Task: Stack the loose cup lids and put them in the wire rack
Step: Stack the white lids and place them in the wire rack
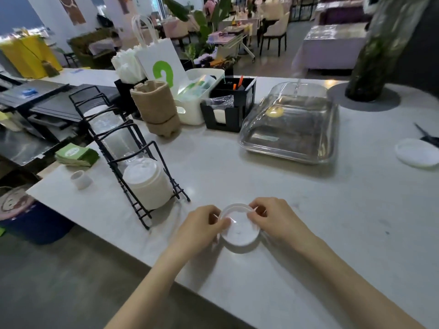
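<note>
Lids (238, 227) on counter (332, 222), L hand (202, 227) + R hand (276, 218) gripping rims

You had clear cup lids (238, 227) flat near the counter's (308, 222) front edge, a white lid (417, 153) near its right edge, and white stacked lids (147, 181) in the black wire rack (133, 148) at its left edge.

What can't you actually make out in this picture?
Head view only:
- How many clear lids are stacked: see-through, with the left hand and right hand over the rim.
- What lies under the clear dome cover: glare hides it.
- The white lid at the right: cut off by the frame edge.
- The upper slots of the wire rack: blurred.
</note>
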The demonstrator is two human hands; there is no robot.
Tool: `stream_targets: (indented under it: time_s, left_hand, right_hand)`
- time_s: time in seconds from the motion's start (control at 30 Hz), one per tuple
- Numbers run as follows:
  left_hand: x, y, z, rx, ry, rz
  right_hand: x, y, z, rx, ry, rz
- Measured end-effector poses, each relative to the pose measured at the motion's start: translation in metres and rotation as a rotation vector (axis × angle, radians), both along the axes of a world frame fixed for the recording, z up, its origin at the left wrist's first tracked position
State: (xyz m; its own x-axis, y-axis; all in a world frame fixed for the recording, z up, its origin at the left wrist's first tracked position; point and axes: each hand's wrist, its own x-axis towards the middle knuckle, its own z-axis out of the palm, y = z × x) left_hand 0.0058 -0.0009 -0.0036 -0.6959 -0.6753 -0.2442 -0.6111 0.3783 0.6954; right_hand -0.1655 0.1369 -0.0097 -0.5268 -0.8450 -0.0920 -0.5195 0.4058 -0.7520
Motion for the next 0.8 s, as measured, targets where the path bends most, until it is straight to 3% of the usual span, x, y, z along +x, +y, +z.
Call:
stream_targets:
  time_s: [0.13,0.3,0.53,0.8]
  left_hand:
    - [-0.014,-0.004,-0.007,0.052,0.155,-0.017]
    - [-0.048,0.009,-0.001,0.461,0.308,-0.158]
    - [-0.107,0.039,-0.006,0.538,0.396,-0.238]
    - [-0.196,0.092,-0.017,0.669,0.413,-0.199]
  right_hand:
    - [-0.005,0.008,0.005,-0.124,-0.052,-0.084]
    - [-0.013,0.030,0.009,-0.314,-0.167,-0.252]
    - [-0.039,0.069,0.008,-0.477,-0.231,-0.499]
    - [-0.128,0.121,-0.001,-0.576,-0.203,-0.854]
